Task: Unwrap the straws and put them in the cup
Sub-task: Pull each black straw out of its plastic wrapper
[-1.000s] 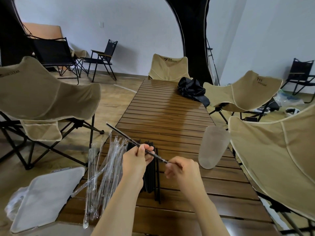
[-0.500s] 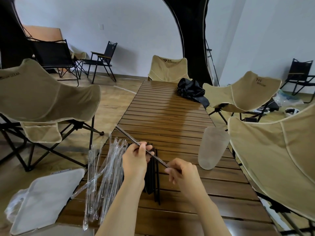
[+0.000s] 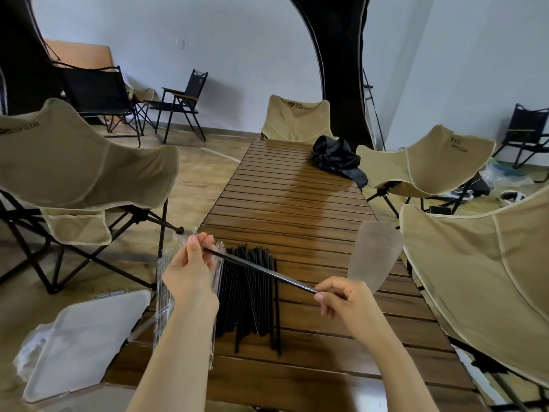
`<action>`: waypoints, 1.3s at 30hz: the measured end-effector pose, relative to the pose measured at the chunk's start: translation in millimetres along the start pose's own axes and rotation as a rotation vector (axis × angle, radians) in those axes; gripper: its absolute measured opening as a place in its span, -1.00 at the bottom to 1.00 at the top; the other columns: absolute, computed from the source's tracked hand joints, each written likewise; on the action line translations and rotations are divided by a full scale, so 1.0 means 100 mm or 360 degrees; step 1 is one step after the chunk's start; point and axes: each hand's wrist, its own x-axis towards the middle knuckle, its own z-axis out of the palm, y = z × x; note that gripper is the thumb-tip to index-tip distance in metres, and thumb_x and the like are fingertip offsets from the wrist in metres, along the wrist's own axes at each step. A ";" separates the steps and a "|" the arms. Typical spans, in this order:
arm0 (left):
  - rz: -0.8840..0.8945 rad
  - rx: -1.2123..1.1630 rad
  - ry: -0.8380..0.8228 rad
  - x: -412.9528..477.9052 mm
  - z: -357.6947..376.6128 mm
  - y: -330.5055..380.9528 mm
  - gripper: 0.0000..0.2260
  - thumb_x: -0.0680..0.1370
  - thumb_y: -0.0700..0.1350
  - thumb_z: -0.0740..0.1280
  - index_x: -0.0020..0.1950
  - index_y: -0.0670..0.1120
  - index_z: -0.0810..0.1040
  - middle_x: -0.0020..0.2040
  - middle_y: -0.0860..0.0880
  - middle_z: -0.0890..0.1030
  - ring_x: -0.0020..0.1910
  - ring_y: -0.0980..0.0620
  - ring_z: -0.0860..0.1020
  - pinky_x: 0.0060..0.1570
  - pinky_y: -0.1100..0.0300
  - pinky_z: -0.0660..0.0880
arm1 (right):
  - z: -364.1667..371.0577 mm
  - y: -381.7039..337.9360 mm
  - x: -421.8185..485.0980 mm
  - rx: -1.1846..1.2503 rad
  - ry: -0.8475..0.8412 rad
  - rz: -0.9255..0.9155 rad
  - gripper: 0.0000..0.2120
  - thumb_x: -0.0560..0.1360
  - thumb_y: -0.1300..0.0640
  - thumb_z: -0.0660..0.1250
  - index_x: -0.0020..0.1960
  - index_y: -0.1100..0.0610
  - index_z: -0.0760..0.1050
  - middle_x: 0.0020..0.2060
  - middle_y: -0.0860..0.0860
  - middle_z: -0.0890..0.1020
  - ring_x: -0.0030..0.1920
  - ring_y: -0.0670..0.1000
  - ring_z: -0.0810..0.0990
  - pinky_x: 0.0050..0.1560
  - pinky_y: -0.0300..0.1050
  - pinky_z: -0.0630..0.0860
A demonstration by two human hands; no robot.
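My left hand [image 3: 190, 272] and right hand [image 3: 341, 298] each pinch one end of this black straw [image 3: 261, 270] (cup [image 3: 374, 257] just past my right hand).

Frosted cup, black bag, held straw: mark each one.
frosted cup [image 3: 375, 257]: head view, middle of its side wall.
black bag [image 3: 334, 156]: head view, centre of the crumpled fabric.
held straw [image 3: 260, 270]: head view, halfway along its shaft.
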 end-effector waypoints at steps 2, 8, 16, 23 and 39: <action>0.0024 -0.0003 -0.0012 0.02 -0.01 0.01 -0.84 0.61 -0.08 0.25 -0.05 -0.03 0.62 -0.14 0.06 0.67 -0.12 0.19 0.62 -0.06 0.28 0.53 | -0.05 0.04 -0.02 -0.0020 0.0027 0.0014 -0.89 0.50 0.18 0.34 -0.15 0.02 0.61 -0.40 -0.01 0.62 -0.34 -0.10 0.58 -0.22 -0.26 0.52; 0.0174 -0.0033 0.0097 0.05 -0.06 0.07 -0.84 0.59 -0.07 0.28 -0.02 -0.05 0.65 -0.13 0.05 0.69 -0.14 0.19 0.63 -0.07 0.28 0.55 | -0.08 0.05 -0.02 0.0038 0.0006 0.0015 -0.90 0.50 0.18 0.33 -0.10 0.04 0.61 -0.37 0.03 0.64 -0.31 -0.05 0.59 -0.19 -0.23 0.55; 0.0685 0.0937 0.0070 0.20 -0.30 0.23 -0.70 0.56 -0.09 0.32 0.29 -0.04 0.46 0.10 0.00 0.58 0.09 0.02 0.56 0.02 0.12 0.47 | -0.13 0.23 -0.05 0.0014 0.0283 0.0159 -0.82 0.50 0.29 0.31 -0.17 0.06 0.60 -0.36 0.02 0.65 -0.27 -0.05 0.61 -0.18 -0.27 0.54; 0.1353 0.2275 -0.0514 0.19 -0.36 0.07 -0.34 0.44 0.06 0.44 0.46 0.24 0.21 0.52 0.07 0.18 0.54 -0.02 0.06 0.44 -0.07 0.00 | -0.02 0.13 -0.02 -0.0103 0.0365 0.0093 -0.85 0.52 0.25 0.29 -0.15 0.05 0.56 -0.27 -0.04 0.65 -0.14 -0.12 0.58 -0.16 -0.37 0.38; 0.0653 0.1731 -0.0833 0.29 -0.40 0.01 -0.86 0.56 -0.21 0.32 -0.02 -0.18 0.67 -0.30 0.06 0.63 -0.39 0.25 0.58 -0.35 0.46 0.48 | -0.11 0.20 -0.03 -0.0212 0.0824 0.0255 -0.87 0.53 0.28 0.28 -0.12 0.10 0.56 -0.21 0.01 0.61 -0.17 -0.04 0.54 -0.26 -0.29 0.36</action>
